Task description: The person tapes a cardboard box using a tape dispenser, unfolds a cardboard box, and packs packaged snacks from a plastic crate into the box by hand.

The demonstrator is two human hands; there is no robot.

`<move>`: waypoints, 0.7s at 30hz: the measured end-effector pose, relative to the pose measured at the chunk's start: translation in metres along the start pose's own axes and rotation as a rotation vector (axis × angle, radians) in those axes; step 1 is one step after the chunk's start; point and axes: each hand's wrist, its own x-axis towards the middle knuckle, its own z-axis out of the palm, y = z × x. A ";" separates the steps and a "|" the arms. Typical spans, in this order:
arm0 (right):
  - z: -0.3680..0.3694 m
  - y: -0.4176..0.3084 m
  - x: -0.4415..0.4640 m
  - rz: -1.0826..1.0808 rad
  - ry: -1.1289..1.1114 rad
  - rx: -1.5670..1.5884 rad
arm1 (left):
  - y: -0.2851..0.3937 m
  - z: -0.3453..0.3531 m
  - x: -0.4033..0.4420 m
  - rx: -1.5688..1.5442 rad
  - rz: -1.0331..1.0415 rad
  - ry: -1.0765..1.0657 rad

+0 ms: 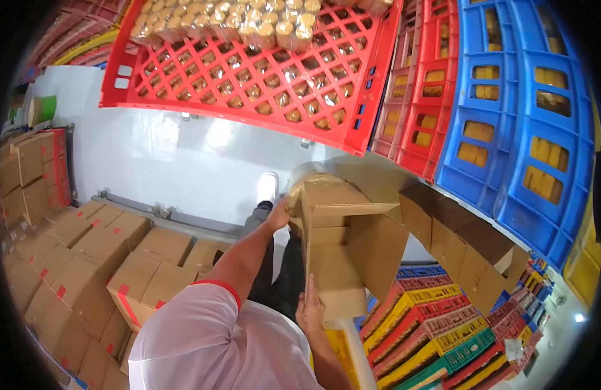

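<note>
An open, empty-looking cardboard box is held tilted in front of my body, its flaps spread and its inside showing. My left hand grips its far left side, the fingers partly hidden by the cardboard. Nearer to me, my right hand is closed on the box's lower left edge, with the thumb along the cardboard. A roll of brown packing tape or wrap seems to show behind the box, but I cannot make it out.
A red crate of plastic-wrapped packs of small jars stands ahead. Blue crates are stacked right. Sealed cartons fill the left; open cartons stand right. Coloured crates are piled lower right. My shoe is on the grey floor.
</note>
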 end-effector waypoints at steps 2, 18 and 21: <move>0.001 -0.002 -0.003 0.002 0.036 -0.004 | 0.043 -0.035 -0.018 0.248 -0.151 -0.107; -0.016 -0.017 -0.007 -0.072 0.025 -0.050 | 0.001 -0.257 -0.230 0.515 -0.247 0.165; -0.030 -0.018 -0.007 -0.072 0.058 0.022 | 0.011 -0.253 -0.251 0.430 -0.285 0.076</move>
